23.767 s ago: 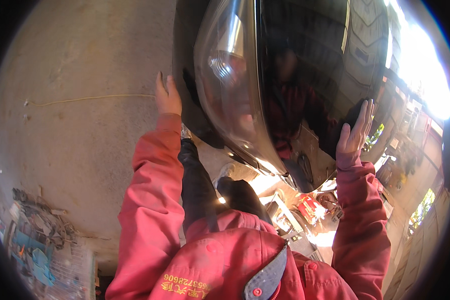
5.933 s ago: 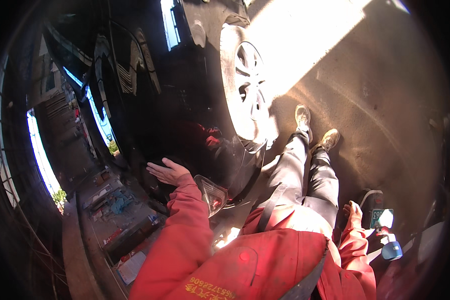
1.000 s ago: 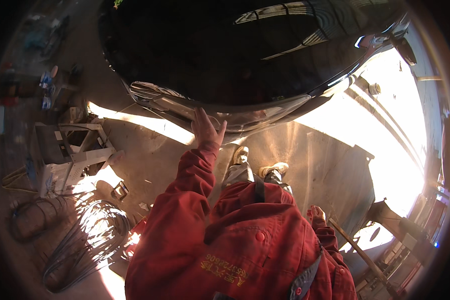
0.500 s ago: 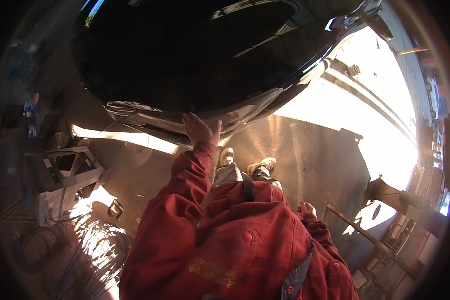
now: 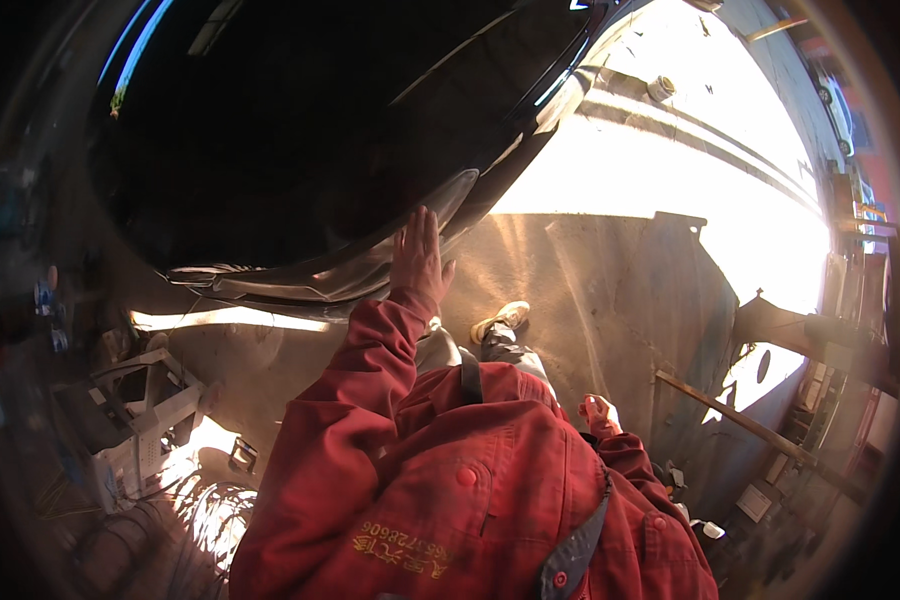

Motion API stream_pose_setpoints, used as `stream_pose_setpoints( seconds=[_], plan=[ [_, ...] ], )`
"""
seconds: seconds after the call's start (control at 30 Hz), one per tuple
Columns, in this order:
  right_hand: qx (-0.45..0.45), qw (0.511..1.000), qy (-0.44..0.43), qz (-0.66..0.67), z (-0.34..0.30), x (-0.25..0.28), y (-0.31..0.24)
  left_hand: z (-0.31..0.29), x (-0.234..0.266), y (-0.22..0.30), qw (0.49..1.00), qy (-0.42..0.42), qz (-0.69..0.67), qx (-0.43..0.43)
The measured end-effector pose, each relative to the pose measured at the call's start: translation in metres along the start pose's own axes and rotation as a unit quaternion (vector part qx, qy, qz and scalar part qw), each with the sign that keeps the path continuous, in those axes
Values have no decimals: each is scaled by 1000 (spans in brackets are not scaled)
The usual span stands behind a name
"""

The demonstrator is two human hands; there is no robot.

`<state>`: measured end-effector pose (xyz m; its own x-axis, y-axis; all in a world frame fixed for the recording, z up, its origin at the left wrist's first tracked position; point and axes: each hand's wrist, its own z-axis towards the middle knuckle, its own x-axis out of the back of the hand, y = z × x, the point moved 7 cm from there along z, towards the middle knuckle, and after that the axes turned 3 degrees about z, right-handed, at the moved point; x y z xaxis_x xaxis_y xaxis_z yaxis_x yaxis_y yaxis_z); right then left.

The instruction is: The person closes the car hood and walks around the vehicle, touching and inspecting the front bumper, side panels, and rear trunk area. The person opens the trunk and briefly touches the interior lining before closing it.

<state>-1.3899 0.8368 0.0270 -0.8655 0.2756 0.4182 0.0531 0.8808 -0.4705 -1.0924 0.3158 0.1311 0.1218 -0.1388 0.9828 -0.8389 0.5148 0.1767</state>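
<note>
A black car (image 5: 300, 150) fills the upper part of the head view, its glossy front end toward me. My left hand (image 5: 420, 262) lies flat with its fingers stretched out against the car's front edge. Its fingertips reach the lower end of the clear headlight (image 5: 453, 200). My right hand (image 5: 598, 412) hangs low beside my hip, apart from the car, with its fingers curled in. Whether anything is inside those fingers I cannot make out. Both arms wear red sleeves.
On the left stands a broken grey-white frame (image 5: 155, 425) near a tangle of cable (image 5: 220, 520). A long wooden bar (image 5: 730, 415) and a metal stand (image 5: 800, 335) are at the right. A small can (image 5: 661, 88) sits on the sunlit ground beyond the car.
My left hand has shifted along the car's front edge to the right, up against the headlight. My body has moved and turned with it. The right hand still hangs with curled fingers.
</note>
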Motion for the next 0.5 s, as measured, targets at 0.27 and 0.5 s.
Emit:
stream_pose_setpoints(
  seconds=[0.27,0.5],
  plan=[
    [-20,998,1,64,32,45,44,59,-4,42,998,-8,61,-20],
    [-35,997,28,68,87,106,44,80,-11,70,995,-12,96,23]
  ],
)
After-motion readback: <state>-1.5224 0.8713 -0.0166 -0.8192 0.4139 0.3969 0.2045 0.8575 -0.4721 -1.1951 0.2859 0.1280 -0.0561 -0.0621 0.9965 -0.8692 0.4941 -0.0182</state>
